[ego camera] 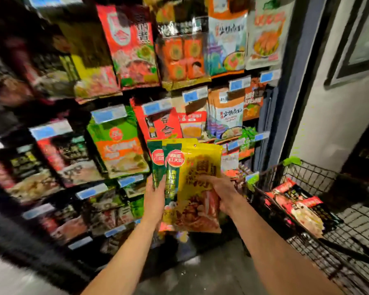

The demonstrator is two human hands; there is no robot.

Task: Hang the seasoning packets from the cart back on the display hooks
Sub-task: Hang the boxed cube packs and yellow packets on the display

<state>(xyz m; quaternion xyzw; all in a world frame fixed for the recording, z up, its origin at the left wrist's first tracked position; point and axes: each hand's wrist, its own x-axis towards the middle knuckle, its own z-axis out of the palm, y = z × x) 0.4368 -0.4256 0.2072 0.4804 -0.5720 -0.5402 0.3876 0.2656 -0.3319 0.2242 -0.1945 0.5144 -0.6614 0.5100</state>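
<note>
I am seeing both hands gripping the yellow packets (197,184) at frame centre: left hand (156,199) clasping the left edge, right hand (218,192) pinching the front. Cart (307,177) at right is holding more packets (296,205).

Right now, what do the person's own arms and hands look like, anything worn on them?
Both forearms come up from the bottom edge bare, with no sleeve in view. The left hand and the right hand wear no gloves. No watch, bracelet or ring shows on either wrist or hand, though the frame is blurred and the packets hide part of the fingers.
</note>
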